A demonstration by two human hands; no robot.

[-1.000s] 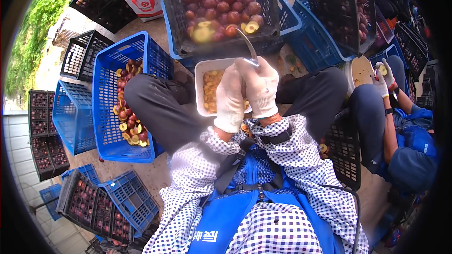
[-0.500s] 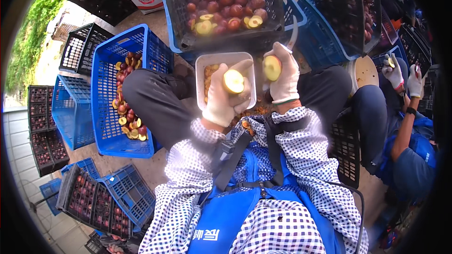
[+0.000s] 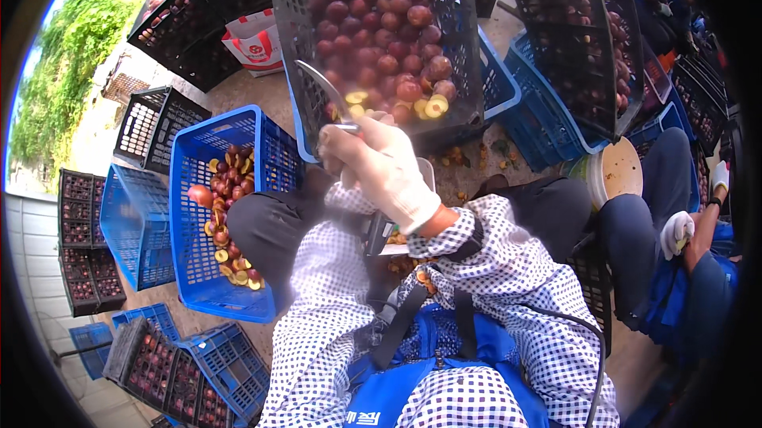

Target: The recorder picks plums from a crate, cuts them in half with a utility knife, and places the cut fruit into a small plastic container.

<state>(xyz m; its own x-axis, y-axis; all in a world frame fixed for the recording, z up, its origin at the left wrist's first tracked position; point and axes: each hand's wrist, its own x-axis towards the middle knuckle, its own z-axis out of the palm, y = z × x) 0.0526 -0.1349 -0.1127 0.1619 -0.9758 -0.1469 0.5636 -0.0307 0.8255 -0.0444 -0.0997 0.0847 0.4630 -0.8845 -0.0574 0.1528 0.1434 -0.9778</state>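
My right hand, in a white glove, reaches across to the left with its fingers closed round a curved knife. The blade points up and left, in front of a black crate of dark red plums. My left hand is hidden behind the right one; only its checked sleeve shows clearly, so its fingers cannot be made out. Left of my knee is a blue crate with cut plum halves. A reddish plum piece appears at its left side. The white tub is mostly covered by my right hand.
Halved plums lie at the black crate's near edge. A white bucket stands by my right knee, beside a co-worker's leg. More blue crates and stacked plum crates are at the left. A red-and-white bag stands behind.
The two plum halves no longer show in my hands. My right hand has crossed left over the tub with the knife, covering my left hand. The view has shifted slightly.
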